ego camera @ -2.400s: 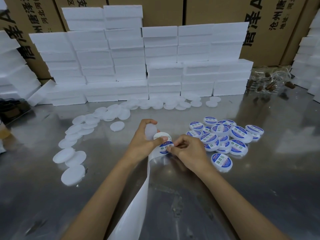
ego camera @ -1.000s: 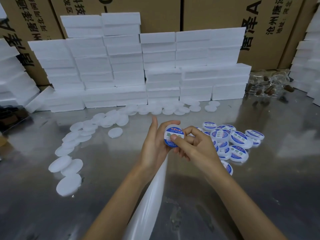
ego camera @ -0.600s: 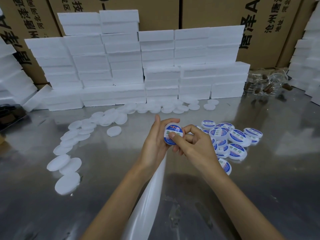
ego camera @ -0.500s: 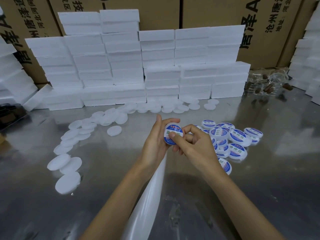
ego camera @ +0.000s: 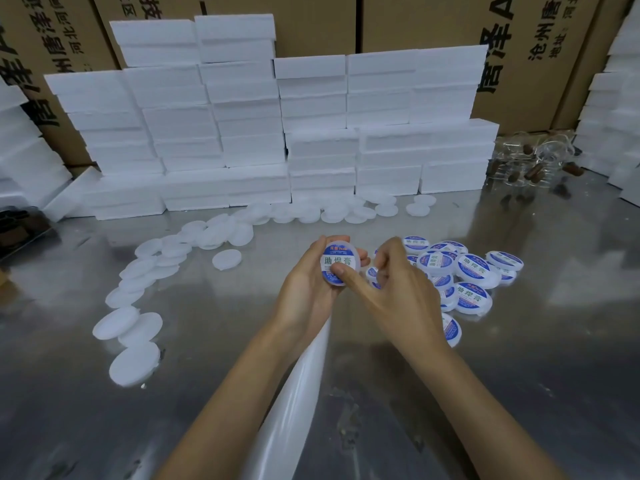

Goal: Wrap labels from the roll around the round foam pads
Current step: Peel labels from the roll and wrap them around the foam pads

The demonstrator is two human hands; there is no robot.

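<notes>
Fingers of the left hand (ego camera: 308, 282) curl round a round white foam pad (ego camera: 340, 263) bearing a glossy blue-and-white label; the right hand (ego camera: 391, 289) presses its thumb at six o'clock, fingers loosely bent.

Two hands (ego camera: 311, 289) are seen, and one labelled pad (ego camera: 339, 263) is held. About a dozen labelled pads (ego camera: 472, 271) and several dozen plain pads (ego camera: 135, 363) are counted on the table (ego camera: 536, 375); one backing strip (ego camera: 298, 393) is shown.

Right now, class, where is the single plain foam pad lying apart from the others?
In the head view, the lone plain pad lies on the metal table, left of the left hand, just below the plain-pad trail.
</notes>
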